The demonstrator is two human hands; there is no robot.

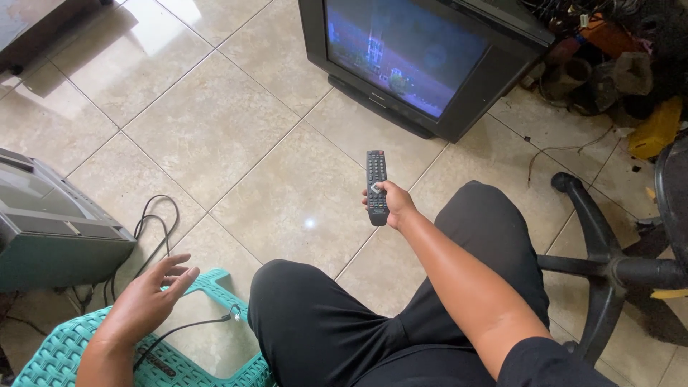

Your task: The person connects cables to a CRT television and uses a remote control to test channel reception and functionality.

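The remote control (376,186) is a long, narrow bar of black plastic, its face set with rows of small buttons and a red one at the far end; it sits in the right hand (394,204), above the floor between the person's knees and the television (423,61); the fingers are wrapped round its lower half and the thumb lies across the buttons, so the grasp is closed on it; the right arm stretches forward over the thigh, bare to a black sleeve, the remote's tip aimed toward the television; that set is a boxy, dark-cased tube model with a curved glass screen lit in blue and purple, standing on the floor (215,129) of large, glossy beige tiles with thin grout lines; the left hand (150,297) hovers open, fingers spread and slightly curled, holding nothing, just above a turquoise plastic stool (64,351) with a woven lattice texture; a thin black cable (193,326) runs beneath the palm; a grey, ribbed machine casing (50,222) sits to the left; black trousers (344,322) of soft matte cloth cover both legs.
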